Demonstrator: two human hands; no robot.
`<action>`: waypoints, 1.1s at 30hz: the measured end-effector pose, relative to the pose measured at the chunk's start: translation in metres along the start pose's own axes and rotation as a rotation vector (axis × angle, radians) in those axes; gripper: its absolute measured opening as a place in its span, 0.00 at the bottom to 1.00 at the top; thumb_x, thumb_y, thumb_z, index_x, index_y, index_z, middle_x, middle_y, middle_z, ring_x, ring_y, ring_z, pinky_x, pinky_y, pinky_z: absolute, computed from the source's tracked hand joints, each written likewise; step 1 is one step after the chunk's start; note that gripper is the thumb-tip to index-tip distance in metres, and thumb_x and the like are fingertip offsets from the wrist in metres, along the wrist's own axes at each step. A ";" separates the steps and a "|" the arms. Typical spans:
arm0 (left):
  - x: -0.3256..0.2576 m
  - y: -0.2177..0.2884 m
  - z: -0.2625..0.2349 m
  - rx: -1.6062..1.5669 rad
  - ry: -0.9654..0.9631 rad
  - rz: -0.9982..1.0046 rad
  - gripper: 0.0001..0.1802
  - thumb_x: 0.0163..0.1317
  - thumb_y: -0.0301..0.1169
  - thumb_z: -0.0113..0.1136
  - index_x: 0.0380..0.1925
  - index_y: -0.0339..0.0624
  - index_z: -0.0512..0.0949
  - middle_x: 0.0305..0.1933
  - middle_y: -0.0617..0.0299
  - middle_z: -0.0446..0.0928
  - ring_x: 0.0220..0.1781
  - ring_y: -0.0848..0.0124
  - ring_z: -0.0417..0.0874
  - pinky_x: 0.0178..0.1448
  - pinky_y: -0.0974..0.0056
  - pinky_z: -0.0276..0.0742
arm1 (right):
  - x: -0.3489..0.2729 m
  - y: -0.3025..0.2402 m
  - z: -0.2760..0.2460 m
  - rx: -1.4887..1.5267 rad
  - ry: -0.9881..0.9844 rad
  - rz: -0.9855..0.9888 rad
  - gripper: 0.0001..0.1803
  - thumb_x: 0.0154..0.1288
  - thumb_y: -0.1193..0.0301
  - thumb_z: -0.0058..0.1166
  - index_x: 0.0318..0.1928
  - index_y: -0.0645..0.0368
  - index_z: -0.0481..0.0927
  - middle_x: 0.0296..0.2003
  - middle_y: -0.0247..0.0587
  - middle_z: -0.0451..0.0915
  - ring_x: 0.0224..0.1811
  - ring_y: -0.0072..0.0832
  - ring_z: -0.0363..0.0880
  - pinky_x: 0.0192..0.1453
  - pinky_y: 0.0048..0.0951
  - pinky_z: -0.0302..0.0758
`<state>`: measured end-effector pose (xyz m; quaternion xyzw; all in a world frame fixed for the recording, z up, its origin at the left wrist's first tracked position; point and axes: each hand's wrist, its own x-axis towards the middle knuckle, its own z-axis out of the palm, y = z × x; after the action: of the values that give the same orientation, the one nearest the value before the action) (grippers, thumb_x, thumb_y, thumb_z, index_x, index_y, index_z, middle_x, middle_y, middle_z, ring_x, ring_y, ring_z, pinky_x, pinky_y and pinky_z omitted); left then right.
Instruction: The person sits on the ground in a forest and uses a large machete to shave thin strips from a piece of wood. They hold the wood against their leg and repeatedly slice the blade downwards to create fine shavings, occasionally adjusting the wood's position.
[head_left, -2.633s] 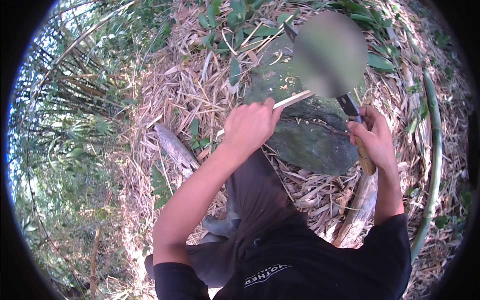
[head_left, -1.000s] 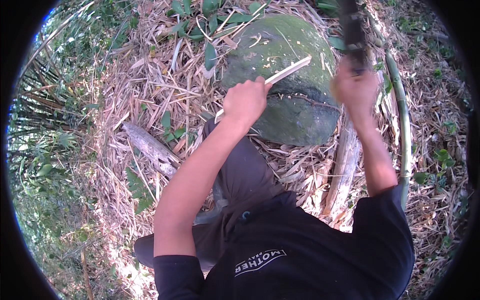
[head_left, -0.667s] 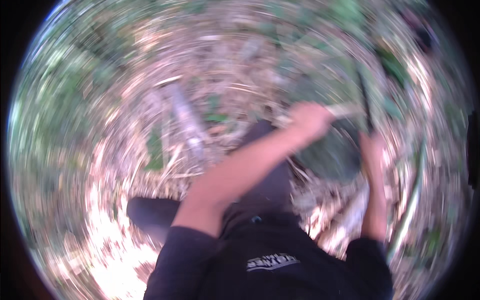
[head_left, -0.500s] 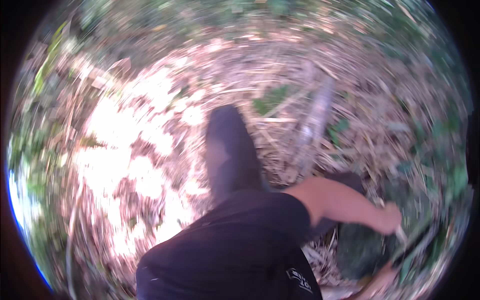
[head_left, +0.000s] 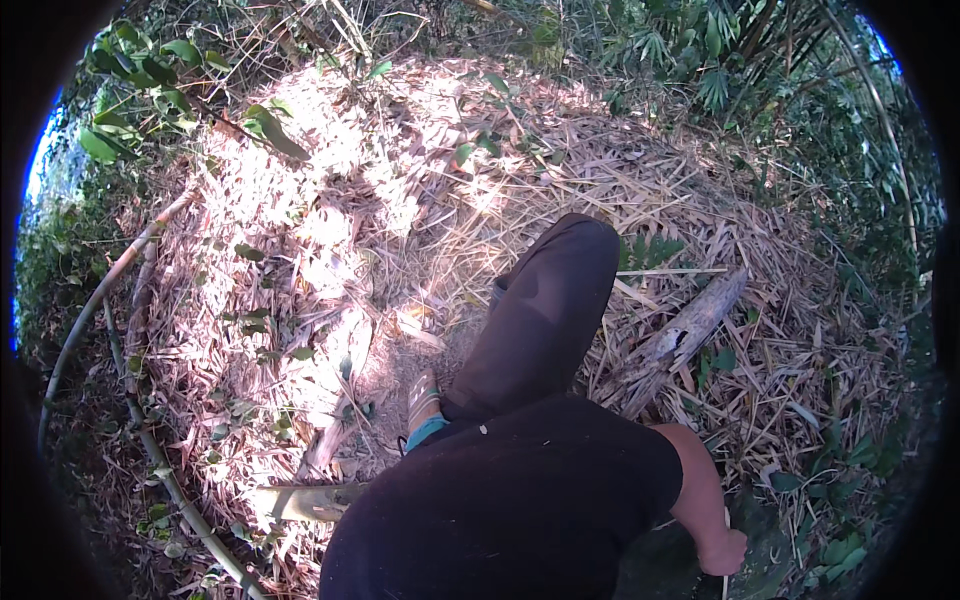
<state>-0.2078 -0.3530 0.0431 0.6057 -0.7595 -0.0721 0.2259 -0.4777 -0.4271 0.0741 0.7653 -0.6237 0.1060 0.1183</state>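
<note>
At the lower right, my left hand (head_left: 722,553) is closed round a thin pale rod-like thing (head_left: 727,518), which shows above and below the fingers. What it belongs to is cut off by the lower edge. My left arm in its black sleeve (head_left: 645,455) reaches across toward the right. A dark green surface (head_left: 765,535), in shade and hard to identify, lies beside the hand. My right hand is out of view. My bent knee in dark trousers (head_left: 560,290) rises ahead, and my sandalled foot (head_left: 422,398) is on the ground to its left.
Dry leaf litter (head_left: 380,190) covers the ground. A weathered piece of log (head_left: 690,325) lies right of my knee. Long curved stems (head_left: 100,300) stand at the left, and a cut bamboo-like piece (head_left: 305,502) lies by my side. A leafy branch (head_left: 265,130) hangs at upper left.
The view has steadied and swung, so my knee and left arm appear farther right. My left hand sits lower in the picture. Another forearm and a dark elongated thing at lower right have left view.
</note>
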 end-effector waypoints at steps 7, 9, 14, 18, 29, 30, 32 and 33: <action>-0.020 -0.024 -0.067 -0.444 -0.263 -0.080 0.16 0.52 0.36 0.64 0.40 0.43 0.87 0.42 0.52 0.86 0.48 0.53 0.87 0.50 0.50 0.82 | -0.040 -0.070 -0.085 0.371 -0.164 0.224 0.18 0.59 0.58 0.53 0.30 0.64 0.75 0.17 0.40 0.73 0.21 0.31 0.72 0.33 0.38 0.68; -0.014 -0.017 -0.078 -0.523 -0.348 -0.037 0.16 0.55 0.34 0.59 0.39 0.37 0.87 0.40 0.46 0.85 0.47 0.52 0.87 0.49 0.50 0.82 | -0.051 -0.041 -0.071 0.779 -0.124 0.373 0.14 0.59 0.67 0.57 0.40 0.65 0.75 0.24 0.37 0.74 0.20 0.25 0.73 0.24 0.29 0.69; -0.003 -0.054 -0.036 -1.161 -0.701 -0.223 0.27 0.74 0.50 0.47 0.32 0.35 0.79 0.16 0.66 0.68 0.13 0.75 0.67 0.18 0.64 0.64 | -0.049 -0.069 -0.079 1.590 -0.386 0.754 0.06 0.66 0.71 0.53 0.38 0.58 0.72 0.22 0.34 0.72 0.19 0.24 0.72 0.23 0.27 0.72; 0.001 -0.041 -0.037 -0.808 -0.556 -0.123 0.30 0.73 0.51 0.46 0.34 0.32 0.81 0.23 0.52 0.78 0.24 0.59 0.81 0.30 0.53 0.76 | -0.057 -0.079 -0.089 0.892 -0.127 0.452 0.10 0.61 0.69 0.58 0.36 0.65 0.78 0.21 0.40 0.78 0.18 0.25 0.77 0.24 0.29 0.73; 0.003 -0.021 -0.079 -0.424 -0.466 -0.118 0.27 0.75 0.48 0.44 0.40 0.34 0.83 0.39 0.38 0.82 0.47 0.41 0.82 0.55 0.44 0.76 | -0.055 -0.077 -0.107 0.306 -0.019 0.293 0.13 0.59 0.68 0.57 0.37 0.68 0.79 0.22 0.55 0.79 0.25 0.50 0.79 0.34 0.45 0.74; 0.002 -0.019 -0.082 -0.421 -0.471 -0.127 0.27 0.75 0.48 0.44 0.40 0.34 0.83 0.39 0.38 0.82 0.46 0.41 0.82 0.55 0.44 0.76 | -0.057 -0.072 -0.102 0.279 -0.036 0.276 0.13 0.59 0.68 0.57 0.37 0.68 0.79 0.22 0.55 0.78 0.24 0.50 0.79 0.34 0.44 0.74; -0.001 -0.020 -0.095 -0.385 -0.429 -0.146 0.27 0.75 0.48 0.45 0.40 0.34 0.83 0.38 0.38 0.82 0.46 0.41 0.83 0.54 0.44 0.76 | -0.054 -0.081 -0.112 0.316 -0.077 0.307 0.13 0.59 0.68 0.57 0.36 0.67 0.79 0.21 0.55 0.79 0.25 0.51 0.80 0.34 0.45 0.74; -0.002 -0.020 -0.098 -0.367 -0.409 -0.154 0.27 0.75 0.48 0.45 0.40 0.34 0.83 0.38 0.39 0.83 0.45 0.41 0.83 0.53 0.44 0.76 | -0.053 -0.086 -0.117 0.334 -0.097 0.324 0.12 0.60 0.68 0.57 0.36 0.67 0.79 0.21 0.54 0.79 0.25 0.51 0.80 0.34 0.45 0.74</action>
<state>-0.1476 -0.3399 0.1216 0.5834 -0.7152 -0.3463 0.1677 -0.4054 -0.3242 0.1645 0.6685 -0.7171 0.1883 -0.0589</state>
